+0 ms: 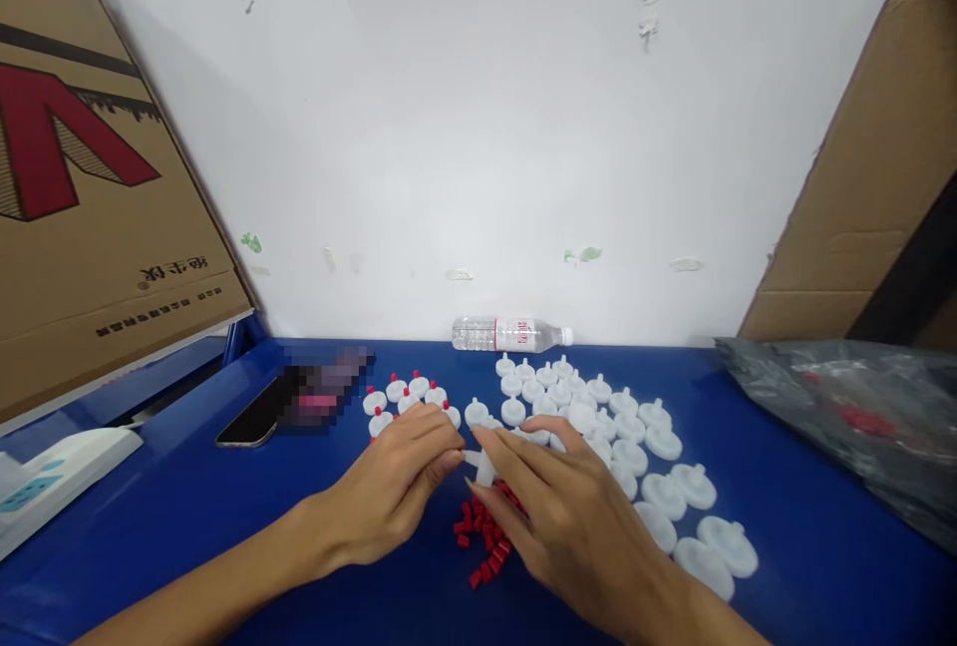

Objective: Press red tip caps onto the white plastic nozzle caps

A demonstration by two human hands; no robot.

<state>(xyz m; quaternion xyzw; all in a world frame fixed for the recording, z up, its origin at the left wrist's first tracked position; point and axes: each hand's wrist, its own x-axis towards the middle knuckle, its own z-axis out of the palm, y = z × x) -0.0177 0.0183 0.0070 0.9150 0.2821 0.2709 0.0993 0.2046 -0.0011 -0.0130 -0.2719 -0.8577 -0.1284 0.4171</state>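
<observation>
My right hand (572,506) is closed on a white spouted cap (485,470), holding it sideways with its narrow spout pointing left. At the spout's tip, my left hand (393,486) is pinched shut, and its fingers hide whatever lies between them. Beneath my hands lies a loose pile of small red caps (485,536), partly covered by my right hand. To the right spread many white spouted caps (663,494) without red tips, most standing spout up. Behind my left hand stands a group of white spouted caps with red tips (396,389).
A clear plastic bottle (512,334) lies against the white wall. At left are a phone (258,412), a blurred patch beside it, and a white power strip (64,482). A grey plastic bag (859,417) with red pieces lies right. Cardboard (112,197) stands on both sides.
</observation>
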